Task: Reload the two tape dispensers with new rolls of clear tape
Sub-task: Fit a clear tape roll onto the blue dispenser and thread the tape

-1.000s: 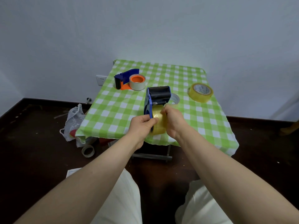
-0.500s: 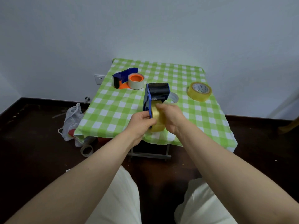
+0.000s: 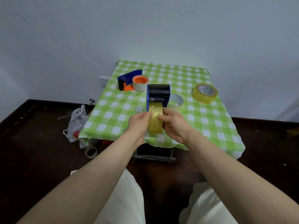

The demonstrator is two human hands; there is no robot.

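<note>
I hold a blue tape dispenser upright above the near part of the table, its toothed blade on top. A yellowish clear tape roll sits in its lower part. My left hand grips the roll's left side, thumb on its face. My right hand grips its right side, fingers touching the tape surface. A second blue and orange dispenser lies at the table's far left, holding a whitish roll with an orange core. A full yellow roll lies at the right.
A nearly used-up clear roll lies on the green checked tablecloth just behind the held dispenser. On the dark floor at the left are a white plastic bag and an empty tape core. A wall socket sits left of the table.
The dispenser has turned so the roll's face points toward me. My left thumb and right fingers have shifted onto the front of the roll.
</note>
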